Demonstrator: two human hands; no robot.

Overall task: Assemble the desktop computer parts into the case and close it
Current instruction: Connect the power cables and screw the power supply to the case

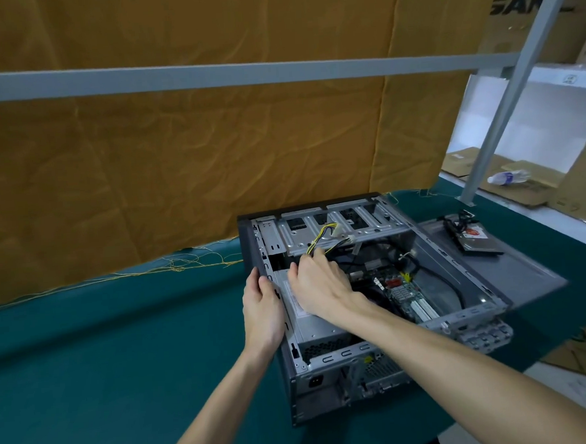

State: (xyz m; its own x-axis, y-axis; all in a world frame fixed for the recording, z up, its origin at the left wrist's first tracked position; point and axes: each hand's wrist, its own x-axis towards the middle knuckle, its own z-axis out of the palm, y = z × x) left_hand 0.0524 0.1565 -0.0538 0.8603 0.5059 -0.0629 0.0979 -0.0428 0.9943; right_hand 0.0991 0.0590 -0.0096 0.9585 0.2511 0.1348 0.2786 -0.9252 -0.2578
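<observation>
Yellow-and-black cable bundle point(322, 241): runs from the right hand point(317, 282), fingers curled round it, up toward the drive cage point(340, 231) at the far side of the case point(363, 382). Left hand point(260, 304) grips the case's left wall. Hard drive point(476, 239) lies right of the case, nearer the right hand.

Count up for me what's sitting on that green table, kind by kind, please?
Open computer case: 1
Detached side panel: 1
Hard drive, lying on the panel: 1
Hands at the case, left hand and right hand: 2
Total: 5
</observation>
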